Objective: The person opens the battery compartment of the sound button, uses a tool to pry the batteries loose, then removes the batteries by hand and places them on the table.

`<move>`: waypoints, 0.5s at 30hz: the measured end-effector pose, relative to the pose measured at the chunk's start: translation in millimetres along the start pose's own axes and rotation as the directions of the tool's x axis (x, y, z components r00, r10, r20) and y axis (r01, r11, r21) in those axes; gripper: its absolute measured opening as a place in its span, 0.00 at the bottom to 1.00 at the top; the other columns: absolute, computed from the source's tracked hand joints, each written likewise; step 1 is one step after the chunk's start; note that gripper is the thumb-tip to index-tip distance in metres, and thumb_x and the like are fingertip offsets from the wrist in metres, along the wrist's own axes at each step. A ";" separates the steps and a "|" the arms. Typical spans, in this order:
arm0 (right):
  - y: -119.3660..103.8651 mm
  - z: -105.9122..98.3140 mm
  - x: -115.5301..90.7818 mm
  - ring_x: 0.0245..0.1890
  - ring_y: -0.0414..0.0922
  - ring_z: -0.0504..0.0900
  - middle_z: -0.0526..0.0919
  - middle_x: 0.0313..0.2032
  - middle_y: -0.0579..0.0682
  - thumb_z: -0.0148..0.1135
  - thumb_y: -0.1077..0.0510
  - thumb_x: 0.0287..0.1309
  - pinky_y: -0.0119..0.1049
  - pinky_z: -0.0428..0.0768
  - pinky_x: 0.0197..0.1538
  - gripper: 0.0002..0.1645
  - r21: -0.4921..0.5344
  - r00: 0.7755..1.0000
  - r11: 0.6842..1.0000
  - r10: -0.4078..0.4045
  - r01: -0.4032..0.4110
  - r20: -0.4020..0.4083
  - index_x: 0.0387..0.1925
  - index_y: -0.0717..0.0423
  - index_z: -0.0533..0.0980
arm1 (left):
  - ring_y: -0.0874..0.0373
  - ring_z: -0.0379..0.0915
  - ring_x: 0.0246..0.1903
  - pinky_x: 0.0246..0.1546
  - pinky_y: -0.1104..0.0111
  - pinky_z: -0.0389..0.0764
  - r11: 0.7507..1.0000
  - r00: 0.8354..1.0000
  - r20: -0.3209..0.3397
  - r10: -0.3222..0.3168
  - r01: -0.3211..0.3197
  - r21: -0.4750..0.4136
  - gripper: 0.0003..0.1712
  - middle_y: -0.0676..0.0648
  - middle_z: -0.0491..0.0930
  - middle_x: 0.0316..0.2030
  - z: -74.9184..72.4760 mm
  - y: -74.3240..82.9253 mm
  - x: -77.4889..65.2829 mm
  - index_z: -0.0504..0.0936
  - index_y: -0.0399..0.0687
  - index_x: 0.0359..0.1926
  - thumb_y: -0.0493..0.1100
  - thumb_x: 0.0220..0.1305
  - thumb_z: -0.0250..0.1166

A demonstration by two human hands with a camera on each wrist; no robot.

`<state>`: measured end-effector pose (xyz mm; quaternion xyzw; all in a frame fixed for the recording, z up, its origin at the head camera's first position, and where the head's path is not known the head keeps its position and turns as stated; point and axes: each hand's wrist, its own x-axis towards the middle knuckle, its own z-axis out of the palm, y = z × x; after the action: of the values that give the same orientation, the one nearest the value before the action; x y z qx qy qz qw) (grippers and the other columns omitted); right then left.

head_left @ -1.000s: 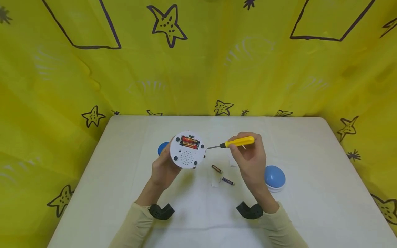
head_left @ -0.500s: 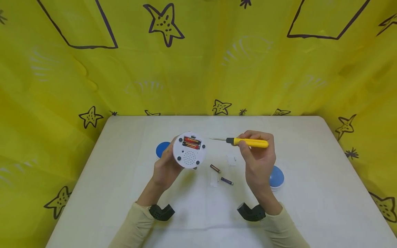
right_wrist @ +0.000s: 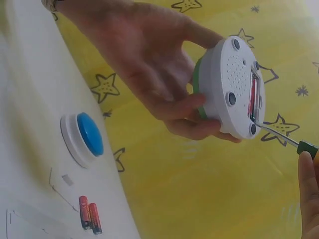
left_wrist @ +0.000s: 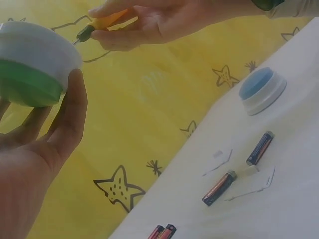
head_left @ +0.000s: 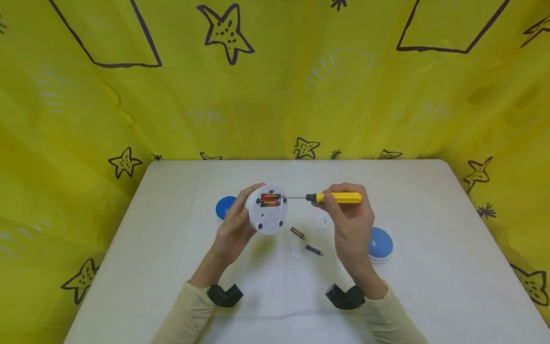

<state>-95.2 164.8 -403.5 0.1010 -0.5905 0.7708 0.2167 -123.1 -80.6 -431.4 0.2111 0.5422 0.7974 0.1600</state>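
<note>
My left hand [head_left: 234,231] grips a round white push button [head_left: 271,220] with a green dome [left_wrist: 30,84]. Its underside, with small dark feet and speaker holes, faces me. Two red-and-black batteries [head_left: 270,200] lie side by side in its uncovered compartment. In my right hand [head_left: 350,217] is a yellow-handled screwdriver [head_left: 339,197], pinched between thumb and fingers. The shaft points left, and the right wrist view puts its tip at the compartment's end, close to one foot. Most of the right hand falls outside that view.
Blue-domed buttons stand on the white table at left [head_left: 225,207] and right [head_left: 380,242]. Between them lie two loose dark batteries [head_left: 298,233] and white battery covers [head_left: 320,221]. Two red batteries [right_wrist: 90,215] rest by the left blue button. A yellow curtain [head_left: 275,95] hangs behind.
The screwdriver drew away to the right, then came back left to the compartment's edge. My left hand has shifted the white button slightly right and turned it a little.
</note>
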 end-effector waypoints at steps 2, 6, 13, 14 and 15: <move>0.5 0.7 -0.5 0.47 0.44 0.84 0.77 0.46 0.51 0.58 0.71 0.71 0.37 0.88 0.52 0.12 -0.008 1.000 1.000 0.013 -0.013 -0.013 0.51 0.59 0.72 | 0.51 0.63 0.71 0.69 0.46 0.68 1.000 1.000 -0.005 -0.008 0.008 0.010 0.29 0.51 0.64 0.74 0.7 -0.5 0.5 0.63 0.66 0.75 0.55 0.77 0.49; 3.1 1.7 -1.8 0.48 0.45 0.83 0.77 0.45 0.52 0.59 0.70 0.72 0.39 0.88 0.50 0.11 -0.017 0.999 0.999 0.030 -0.030 -0.041 0.51 0.61 0.72 | 0.46 0.59 0.74 0.71 0.39 0.66 0.999 0.998 -0.035 -0.042 0.043 0.030 0.30 0.48 0.60 0.77 2.9 -2.2 1.1 0.63 0.67 0.74 0.49 0.74 0.52; 7.3 -2.3 -0.7 0.49 0.45 0.86 0.81 0.47 0.50 0.58 0.67 0.73 0.40 0.88 0.50 0.09 -0.042 0.998 0.998 0.043 -0.045 -0.037 0.52 0.58 0.73 | 0.46 0.60 0.74 0.72 0.40 0.67 0.997 0.996 -0.038 -0.080 0.080 -0.015 0.32 0.48 0.62 0.77 7.1 -9.2 0.6 0.62 0.66 0.75 0.47 0.71 0.54; 7.2 -3.3 0.2 0.49 0.46 0.87 0.82 0.47 0.51 0.58 0.67 0.73 0.40 0.88 0.50 0.09 -0.041 0.998 0.998 0.046 -0.047 -0.030 0.52 0.59 0.73 | 0.47 0.62 0.74 0.72 0.41 0.67 0.996 0.996 -0.030 -0.086 0.085 -0.029 0.32 0.49 0.63 0.76 7.5 -11.2 0.2 0.62 0.67 0.75 0.47 0.71 0.52; 7.1 -4.3 1.1 0.49 0.47 0.87 0.82 0.46 0.52 0.58 0.67 0.73 0.41 0.88 0.50 0.08 -0.042 0.998 0.998 0.052 -0.053 -0.025 0.51 0.60 0.73 | 0.49 0.63 0.73 0.71 0.42 0.67 0.995 0.996 -0.021 -0.090 0.089 -0.043 0.31 0.49 0.64 0.75 8.0 -13.5 -0.4 0.62 0.67 0.75 0.48 0.72 0.51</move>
<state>-99.0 167.7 -410.4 0.0715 -0.6065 0.7648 0.2054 -118.4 -69.5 -441.5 0.1739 0.5361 0.8030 0.1937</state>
